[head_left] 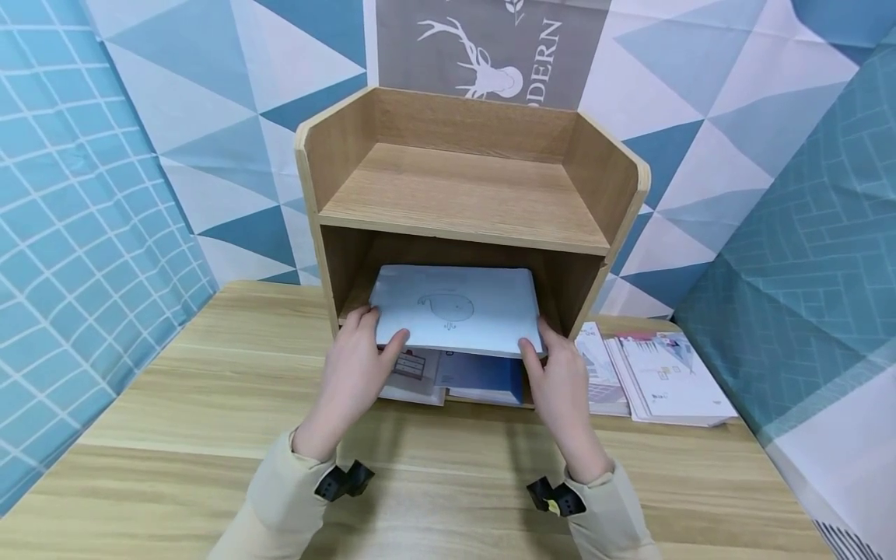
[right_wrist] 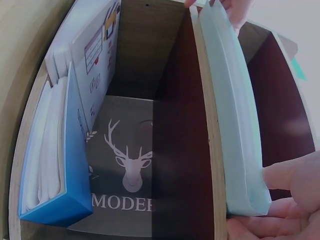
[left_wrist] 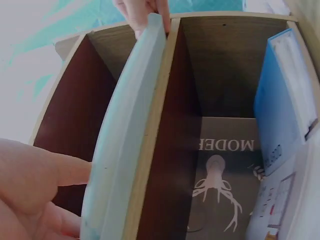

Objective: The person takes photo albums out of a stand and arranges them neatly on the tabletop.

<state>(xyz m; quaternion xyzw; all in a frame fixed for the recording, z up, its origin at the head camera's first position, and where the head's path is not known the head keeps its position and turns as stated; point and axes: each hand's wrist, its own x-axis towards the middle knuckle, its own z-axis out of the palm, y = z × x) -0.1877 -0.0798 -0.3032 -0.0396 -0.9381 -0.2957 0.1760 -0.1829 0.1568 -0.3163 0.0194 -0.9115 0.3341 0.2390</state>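
Note:
A pale blue notebook [head_left: 483,311] with a whale drawing on its cover lies flat at the middle shelf of a wooden desk shelf [head_left: 462,190], its near edge jutting past the front. My left hand [head_left: 353,369] grips its left near corner, thumb on the cover. At the right near corner my right hand [head_left: 562,381] holds it the same way. In the right wrist view, the notebook [right_wrist: 232,115] sits close against the front edge of the shelf board [right_wrist: 210,125], with fingers at its end. The notebook's far part is inside the compartment.
In the lower compartment lie a blue book [right_wrist: 77,170] and white books [right_wrist: 95,55]. More books [head_left: 672,377] lie on the table [head_left: 448,482] to the right of the shelf. Patterned cloth [head_left: 231,101] hangs behind.

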